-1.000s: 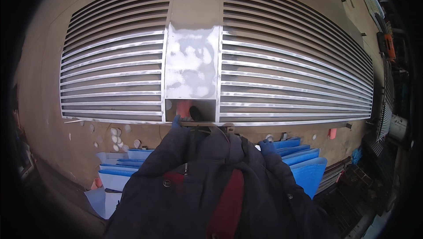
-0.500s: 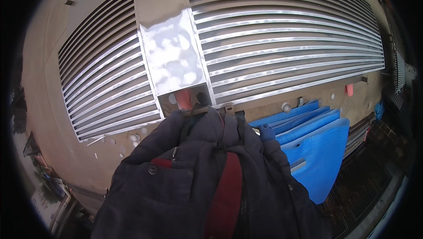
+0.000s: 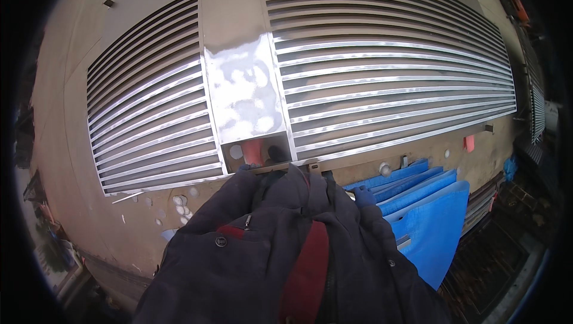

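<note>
A large slatted metal frame (image 3: 394, 94) lies in front of me, its near slats shiny silver and its far ones duller. Between its two slatted sections runs a flat panel (image 3: 246, 94) with a bright, blotchy sheen. At the panel's near end is a dark square opening with a red-orange piece (image 3: 253, 152) in it. My left hand (image 3: 244, 168), in a blue glove, is at the frame's near edge by this opening; my sleeve and jacket hide most of it. My right hand (image 3: 363, 196), also blue-gloved, is closed beside folded blue sheeting (image 3: 430, 216); a small pale thing shows at its fingers, too unclear to name.
Whitish round spots or pieces (image 3: 181, 206) dot the brown surface by the frame's near edge. A small orange-pink piece (image 3: 469, 143) lies at right. Stacked flat material (image 3: 477, 204) and a dark grate-like area (image 3: 492, 264) are beyond the blue sheeting. Small brackets (image 3: 108, 3) stick up around the frame.
The frame sits lower in my view, and more of the square opening shows. Both arms keep about the same pose, the right hand still beside the blue sheeting.
</note>
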`<action>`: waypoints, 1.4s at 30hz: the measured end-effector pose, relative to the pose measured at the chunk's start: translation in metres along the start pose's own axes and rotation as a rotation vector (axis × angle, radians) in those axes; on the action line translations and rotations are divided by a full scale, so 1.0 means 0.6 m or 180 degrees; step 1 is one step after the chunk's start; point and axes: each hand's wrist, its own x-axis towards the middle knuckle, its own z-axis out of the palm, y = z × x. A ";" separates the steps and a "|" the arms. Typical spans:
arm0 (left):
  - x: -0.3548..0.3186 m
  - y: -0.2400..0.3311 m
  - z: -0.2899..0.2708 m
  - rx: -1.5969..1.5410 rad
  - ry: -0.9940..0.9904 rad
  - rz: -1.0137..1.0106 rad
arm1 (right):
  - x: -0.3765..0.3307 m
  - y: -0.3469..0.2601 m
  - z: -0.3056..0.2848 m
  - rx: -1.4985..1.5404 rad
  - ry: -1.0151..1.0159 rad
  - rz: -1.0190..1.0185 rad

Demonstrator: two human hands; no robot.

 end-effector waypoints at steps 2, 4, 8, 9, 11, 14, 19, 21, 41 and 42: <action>0.010 0.003 0.023 0.0275 -0.0011 0.0134 | -0.006 -0.007 0.000 0.0121 -0.0021 0.0080; 0.016 0.002 0.055 0.0700 0.0029 0.0312 | -0.008 -0.015 -0.002 0.0174 -0.0030 0.0213; 0.005 -0.002 0.074 0.1600 0.0102 0.0549 | -0.008 -0.015 0.003 0.0209 0.0344 -0.0059; -0.003 -0.009 0.065 0.1853 0.0113 0.0631 | -0.009 -0.009 0.008 0.0162 0.0425 -0.0098; -0.020 -0.021 0.031 0.2471 0.0091 0.0862 | -0.020 0.007 0.028 0.0045 0.0424 -0.0219; -0.036 -0.048 -0.021 0.3410 -0.0016 0.1274 | -0.045 0.036 0.064 -0.0028 0.0406 -0.0284; -0.005 -0.048 -0.082 0.4717 -0.0532 0.1927 | -0.083 0.057 0.104 -0.0179 0.0146 -0.0011; 0.006 -0.059 -0.091 0.3441 -0.0630 0.1740 | -0.085 0.058 0.103 -0.0212 -0.0004 0.0061; -0.155 -0.336 -0.150 -0.0178 0.1004 -0.0627 | 0.082 -0.049 -0.129 -0.1724 -0.0740 -0.1597; -0.180 -0.367 -0.134 -0.0472 0.1046 -0.0377 | 0.092 -0.052 -0.132 -0.1736 -0.0741 -0.1673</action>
